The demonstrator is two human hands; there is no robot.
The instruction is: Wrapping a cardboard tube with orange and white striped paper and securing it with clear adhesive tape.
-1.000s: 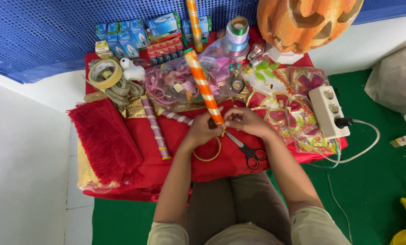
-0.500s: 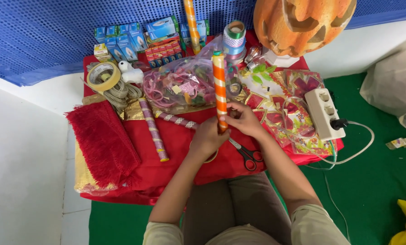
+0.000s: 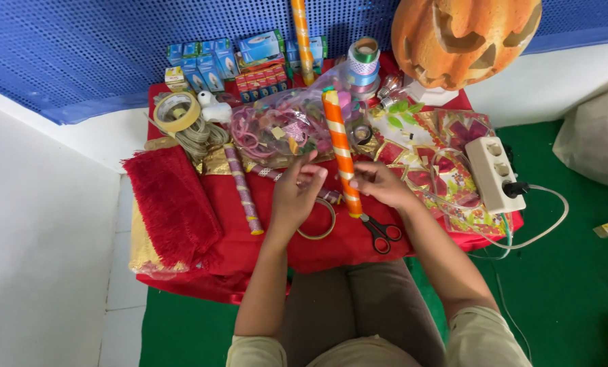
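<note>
Overhead view from my head camera, my knees below the red-draped surface (image 3: 331, 245). My right hand (image 3: 379, 185) grasps an orange-and-silver striped roll of wrapping paper (image 3: 340, 148) near its lower end, fingers closed round it; the roll stands almost upright, leaning slightly to my left at the top, its foot just above the black-handled scissors (image 3: 380, 231) that lie flat on the cloth. My left hand (image 3: 296, 194) is just beside the roll, fingers loosely spread and released, holding nothing that I can make out; its fingertips come close to the roll, but whether they touch it I cannot tell. A thin clear ring (image 3: 317, 221) lies on the cloth under that hand. To my left lie a purple patterned roll (image 3: 241, 190) and a folded red fringed cloth (image 3: 171, 204). Behind the striped roll sits a clear bag of coloured ribbons (image 3: 277, 126), with a roll of tape (image 3: 176, 111) and small blue boxes (image 3: 202, 64) further back. A second striped roll (image 3: 301, 37) leans against the blue wall. To my right are sheets of red-and-gold gift wrap (image 3: 447, 163), a white power strip (image 3: 492, 173) and, at the back, an orange carved pumpkin (image 3: 464, 37).
</note>
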